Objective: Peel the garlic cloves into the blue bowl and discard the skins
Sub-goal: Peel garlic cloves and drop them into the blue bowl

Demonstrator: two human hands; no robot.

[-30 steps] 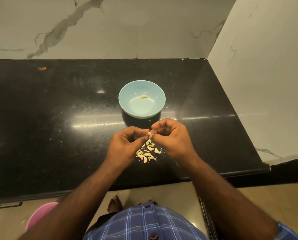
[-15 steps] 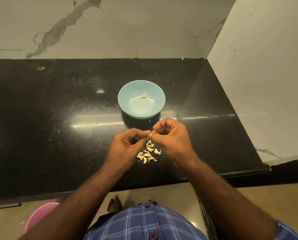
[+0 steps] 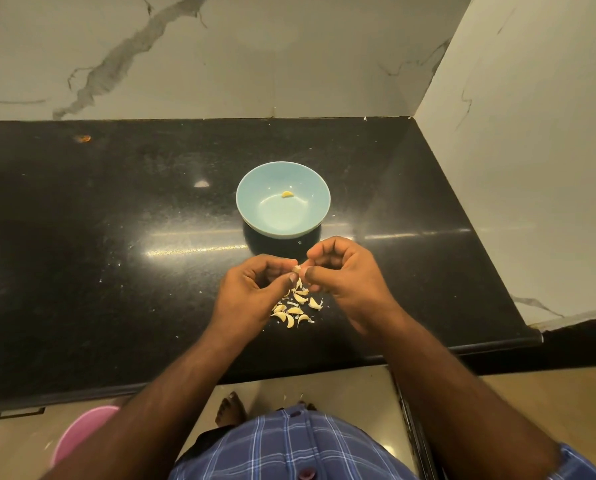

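Note:
A light blue bowl (image 3: 251, 209) stands on the black counter with one yellowish peeled clove (image 3: 287, 194) inside it. Just in front of the bowl, my left hand (image 3: 251, 289) and my right hand (image 3: 348, 275) meet fingertip to fingertip, both pinching one small garlic clove (image 3: 296, 269) between them. Below the hands a little pile of unpeeled garlic cloves (image 3: 294, 308) with bits of skin lies on the counter, partly hidden by my left fingers.
The black stone counter (image 3: 116, 254) meets marble walls behind and on the right. Its front edge runs under my forearms. A pink bin (image 3: 78, 431) sits on the floor at lower left, beside my bare foot (image 3: 230, 408).
Both hands have stayed in the same spot with small finger shifts on the clove. The bowl and the pile have not moved.

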